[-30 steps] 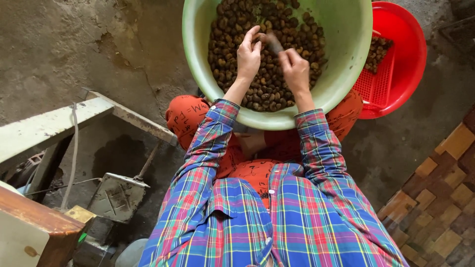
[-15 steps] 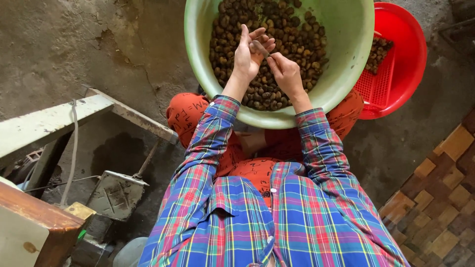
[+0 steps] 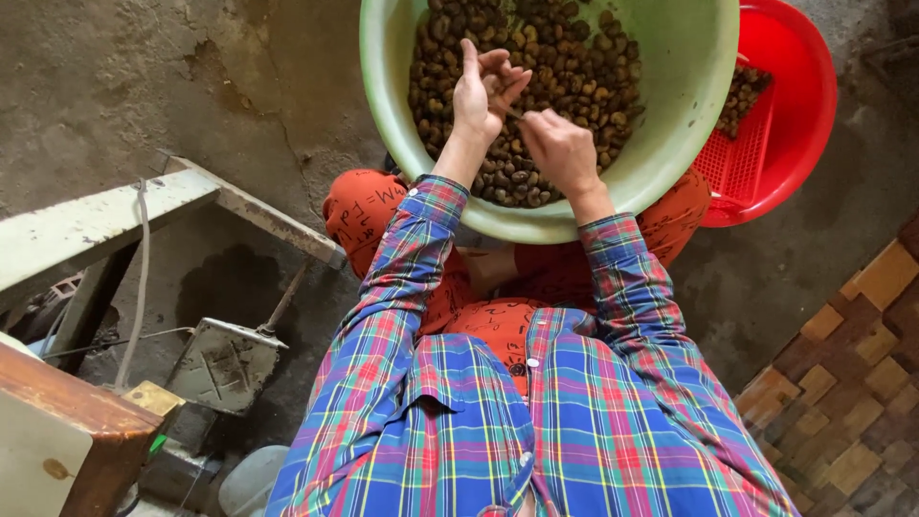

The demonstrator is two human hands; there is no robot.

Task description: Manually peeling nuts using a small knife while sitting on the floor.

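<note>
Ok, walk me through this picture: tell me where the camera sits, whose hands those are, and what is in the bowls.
The one view comes from a camera worn on a person's head, looking straight down, so the plaid shirt sleeves and orange trousers are the wearer's own. No machine is at work, only two bare hands. The green basin rests on the person's lap and holds a heap of small brown nuts. The left hand holds one small brown piece in its fingers; the right hand meets it and seems to pinch something thin, too small to identify. Behind the basin, on the concrete floor, a red basin holds a red mesh tray with more nuts. At the left stand a pale wooden beam and a grey metal plate.
</note>
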